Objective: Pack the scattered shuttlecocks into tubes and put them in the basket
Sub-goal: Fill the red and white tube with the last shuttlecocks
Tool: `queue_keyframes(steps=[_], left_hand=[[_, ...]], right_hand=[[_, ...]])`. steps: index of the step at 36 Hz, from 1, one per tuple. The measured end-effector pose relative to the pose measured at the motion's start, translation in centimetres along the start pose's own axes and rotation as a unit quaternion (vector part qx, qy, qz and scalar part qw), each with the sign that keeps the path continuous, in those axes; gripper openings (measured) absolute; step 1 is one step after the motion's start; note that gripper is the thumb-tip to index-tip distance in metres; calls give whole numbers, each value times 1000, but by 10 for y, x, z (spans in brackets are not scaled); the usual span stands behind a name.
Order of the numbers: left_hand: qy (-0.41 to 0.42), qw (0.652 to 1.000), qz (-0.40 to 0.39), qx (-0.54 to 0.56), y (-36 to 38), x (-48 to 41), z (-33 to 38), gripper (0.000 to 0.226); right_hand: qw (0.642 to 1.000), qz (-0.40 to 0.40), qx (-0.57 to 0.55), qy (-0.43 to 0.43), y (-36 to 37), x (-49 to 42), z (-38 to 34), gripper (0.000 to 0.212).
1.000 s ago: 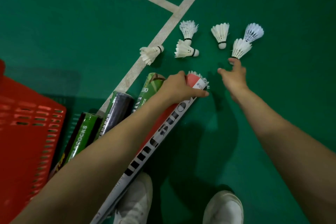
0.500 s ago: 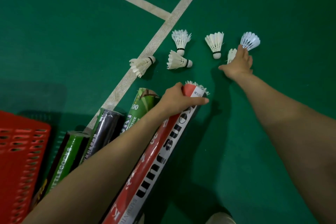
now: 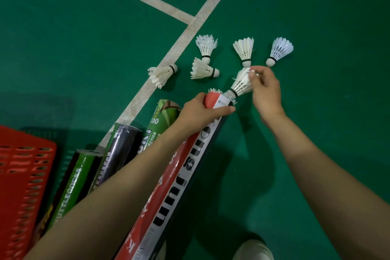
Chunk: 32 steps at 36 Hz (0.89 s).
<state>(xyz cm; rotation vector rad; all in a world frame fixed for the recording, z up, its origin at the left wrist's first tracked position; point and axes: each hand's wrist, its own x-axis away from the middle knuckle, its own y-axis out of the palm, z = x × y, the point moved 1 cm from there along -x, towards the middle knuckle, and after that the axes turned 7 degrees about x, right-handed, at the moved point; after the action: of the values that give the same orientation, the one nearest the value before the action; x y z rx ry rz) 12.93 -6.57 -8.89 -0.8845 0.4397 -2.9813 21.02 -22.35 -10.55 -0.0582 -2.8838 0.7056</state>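
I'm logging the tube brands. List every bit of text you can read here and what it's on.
"UTTLECOCKS": leftmost green tube, first letters hidden.
"100", "CTICE": other green tube, partly cut off.
"BADMINTO": red tube, cut by the frame edge; its large black letters are unclear.
White label at the red tube's mouth, dark tube print: too small or blurred.

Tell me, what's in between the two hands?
A white shuttlecock. The right hand pinches its feathers, and its cork tip is at the mouth of the red tube that the left hand grips. The head view shows this.
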Motion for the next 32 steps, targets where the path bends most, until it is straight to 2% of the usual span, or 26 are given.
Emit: queue_keyframes(steps=[4,8,12,17,19,23,26,28,32], left_hand=[[16,1000,-6,21,-3,13,5,54],[37,999,-7,37,-7,27,14,52],[58,997,-7,42,-10,41,21,49],[81,996,-15,40,-10,56,30,55],[89,995,-22,35,-8,61,33,53],[90,995,-33,37,-5,63,34,49],[89,995,-38,28,0,59,32,52],[89,995,-40,12,3,52,30,52],[77,996,-33,-6,4,31,32,54]], right_hand=[[993,-119,1,-8,2,27,-12,14],[990,-139,-3,-12,-2,49,-28,19],[987,-163,3,-9,-18,62,-43,36],[977,-212,20,-16,-29,69,-58,45],[967,-254,19,-16,-28,73,-61,50],[938,-343,37,11,-27,70,-58,80],[917,-395,-7,53,-29,60,-52,81],[935,-349,-31,59,-28,54,-48,68],[979,-191,-24,65,-26,33,-36,30]])
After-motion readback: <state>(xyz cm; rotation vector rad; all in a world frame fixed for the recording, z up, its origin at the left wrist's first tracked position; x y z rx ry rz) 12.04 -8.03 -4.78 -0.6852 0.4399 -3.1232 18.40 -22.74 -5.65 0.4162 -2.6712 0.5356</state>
